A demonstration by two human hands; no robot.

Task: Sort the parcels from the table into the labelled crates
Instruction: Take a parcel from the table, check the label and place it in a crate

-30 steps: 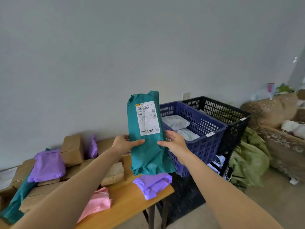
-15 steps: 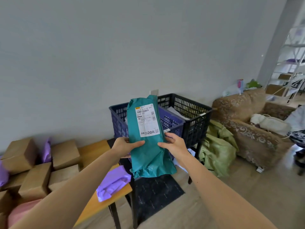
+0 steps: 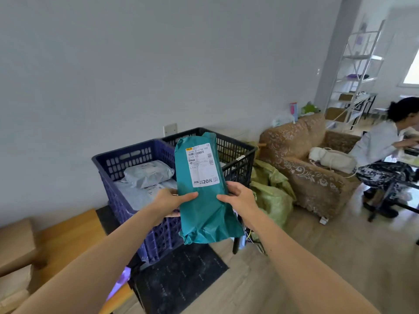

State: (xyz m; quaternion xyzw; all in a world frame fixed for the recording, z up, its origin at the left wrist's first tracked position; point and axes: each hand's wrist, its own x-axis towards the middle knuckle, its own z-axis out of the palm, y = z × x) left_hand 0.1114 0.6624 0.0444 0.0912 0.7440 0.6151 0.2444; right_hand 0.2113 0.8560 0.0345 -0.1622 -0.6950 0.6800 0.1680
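Observation:
I hold a teal plastic parcel (image 3: pixel 205 214) upright in front of me, its white shipping label (image 3: pixel 201 165) facing me. My left hand (image 3: pixel 172 201) grips its left edge and my right hand (image 3: pixel 239 196) grips its right edge. Behind the parcel stand two crates side by side: a blue crate (image 3: pixel 127 191) holding grey-white parcels (image 3: pixel 147 175), and a black crate (image 3: pixel 238 152) to its right, its inside mostly hidden by the parcel.
The wooden table (image 3: pixel 65 236) with cardboard boxes (image 3: pixel 15 245) lies at lower left. A dark mat (image 3: pixel 181 277) covers the floor below the crates. Green bags (image 3: pixel 272 191), a brown armchair (image 3: pixel 303 159), a seated person (image 3: pixel 385 146) and white shelving (image 3: pixel 360 71) are to the right.
My view has swung right: the table and its boxes slid to the left edge, the crates came to the centre, and a seated person appeared. Both hands keep the same hold on the parcel.

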